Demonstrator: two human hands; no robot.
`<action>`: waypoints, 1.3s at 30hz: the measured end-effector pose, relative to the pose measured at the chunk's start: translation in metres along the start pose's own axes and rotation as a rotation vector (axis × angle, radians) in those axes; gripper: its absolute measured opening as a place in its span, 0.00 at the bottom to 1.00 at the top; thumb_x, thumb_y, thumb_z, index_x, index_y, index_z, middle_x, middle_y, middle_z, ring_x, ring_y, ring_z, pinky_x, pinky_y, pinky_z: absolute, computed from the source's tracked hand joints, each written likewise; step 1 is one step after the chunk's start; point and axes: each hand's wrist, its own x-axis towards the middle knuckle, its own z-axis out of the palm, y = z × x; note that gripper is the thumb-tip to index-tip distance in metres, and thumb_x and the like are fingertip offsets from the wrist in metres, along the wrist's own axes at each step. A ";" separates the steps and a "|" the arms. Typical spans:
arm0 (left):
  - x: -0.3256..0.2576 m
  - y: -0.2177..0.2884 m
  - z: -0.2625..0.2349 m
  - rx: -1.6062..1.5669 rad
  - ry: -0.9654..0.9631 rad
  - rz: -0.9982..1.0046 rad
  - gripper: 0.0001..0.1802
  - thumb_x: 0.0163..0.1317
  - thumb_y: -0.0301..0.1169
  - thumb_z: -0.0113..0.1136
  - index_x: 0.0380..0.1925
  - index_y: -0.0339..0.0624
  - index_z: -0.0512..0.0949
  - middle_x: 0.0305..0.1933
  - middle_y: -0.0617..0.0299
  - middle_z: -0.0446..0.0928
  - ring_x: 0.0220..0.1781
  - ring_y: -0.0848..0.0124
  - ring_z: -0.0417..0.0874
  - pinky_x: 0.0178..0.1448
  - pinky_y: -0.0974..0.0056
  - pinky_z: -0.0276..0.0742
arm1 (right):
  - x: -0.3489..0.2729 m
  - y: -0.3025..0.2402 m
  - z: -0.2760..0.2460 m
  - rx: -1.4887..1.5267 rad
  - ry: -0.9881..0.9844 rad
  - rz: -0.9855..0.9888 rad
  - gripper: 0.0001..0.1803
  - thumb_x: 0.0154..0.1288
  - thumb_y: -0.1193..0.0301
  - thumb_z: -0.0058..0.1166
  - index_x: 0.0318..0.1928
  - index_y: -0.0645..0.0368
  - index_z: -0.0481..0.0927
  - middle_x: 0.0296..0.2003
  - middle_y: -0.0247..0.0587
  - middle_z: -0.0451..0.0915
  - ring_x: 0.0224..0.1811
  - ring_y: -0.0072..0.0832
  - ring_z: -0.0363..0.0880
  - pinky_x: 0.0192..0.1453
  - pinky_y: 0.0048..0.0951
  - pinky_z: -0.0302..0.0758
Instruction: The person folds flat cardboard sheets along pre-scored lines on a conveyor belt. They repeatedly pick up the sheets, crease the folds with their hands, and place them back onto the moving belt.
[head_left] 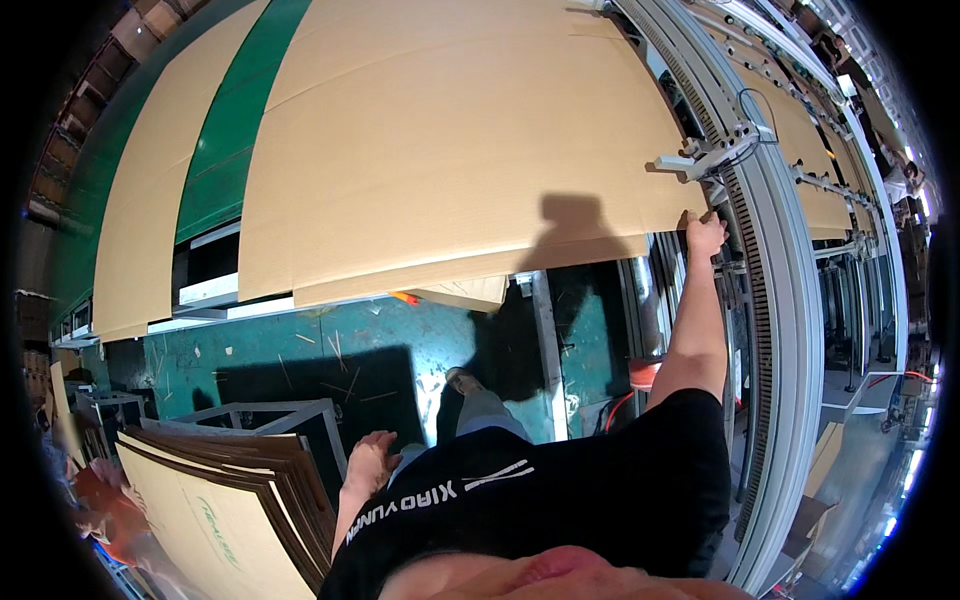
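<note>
Our right hand (706,232) pinches the sheet's (450,150) near corner; left hand (368,462) hangs loose by the stack (240,500). Sheet looks light, stiff, floppy when wide: we'd grip edges.

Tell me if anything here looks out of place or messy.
Scraps and thin strips litter the green floor, and an orange bit lies under the cardboard sheet whose corner the right hand touches. The left hand is beside the cardboard stack.

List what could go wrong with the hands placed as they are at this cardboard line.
The right hand grips the large cardboard sheet at its corner beside the toothed conveyor rail; fingers could get pinched there. The left hand rests by the cardboard stack, whose edges may cut.
</note>
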 end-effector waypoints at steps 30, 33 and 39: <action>0.012 -0.116 0.000 -2.167 0.722 -0.123 0.25 0.61 0.49 0.61 0.49 0.43 0.75 0.52 0.59 0.76 0.58 0.64 0.74 0.56 0.53 0.74 | -0.612 -0.313 -0.540 1.725 -3.285 -0.423 0.19 0.69 0.56 0.45 0.42 0.62 0.70 0.32 0.50 0.71 0.35 0.41 0.74 0.40 0.39 0.72; 0.012 -0.136 0.000 -2.259 0.727 0.256 0.27 0.59 0.52 0.63 0.49 0.45 0.75 0.48 0.62 0.78 0.58 0.64 0.74 0.58 0.53 0.74 | -0.565 -0.435 -0.438 2.029 -2.632 -0.704 0.22 0.68 0.58 0.48 0.50 0.64 0.64 0.42 0.54 0.65 0.46 0.44 0.67 0.50 0.39 0.66; 0.081 -0.178 -0.028 -2.097 1.190 -0.125 0.26 0.56 0.32 0.69 0.54 0.35 0.73 0.52 0.54 0.80 0.52 0.65 0.81 0.55 0.62 0.75 | -0.454 -0.576 -0.118 1.449 -1.112 -1.048 0.37 0.66 0.62 0.53 0.66 0.67 0.52 0.64 0.61 0.53 0.68 0.49 0.52 0.70 0.40 0.53</action>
